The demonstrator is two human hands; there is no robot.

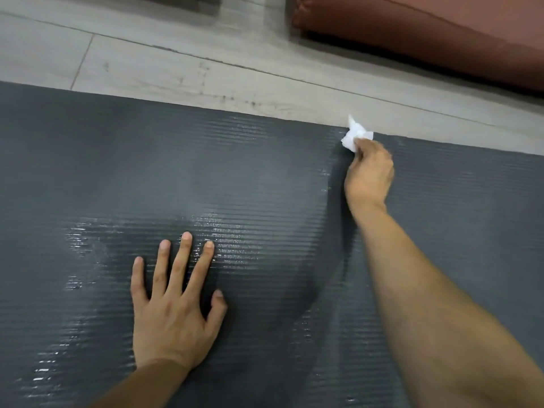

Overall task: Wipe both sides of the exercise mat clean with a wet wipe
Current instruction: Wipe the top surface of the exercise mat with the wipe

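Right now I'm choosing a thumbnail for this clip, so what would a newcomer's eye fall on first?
First, the white wipe, bunched in the right hand at the far edge of the dark grey mat, bright against it. Next, the left hand, spread flat on the mat near the camera, with shiny wet streaks around its fingers. Last, the reddish-brown cushion on the pale floor, top right.

Dark grey ribbed mat [265, 178], white wipe [354, 136]
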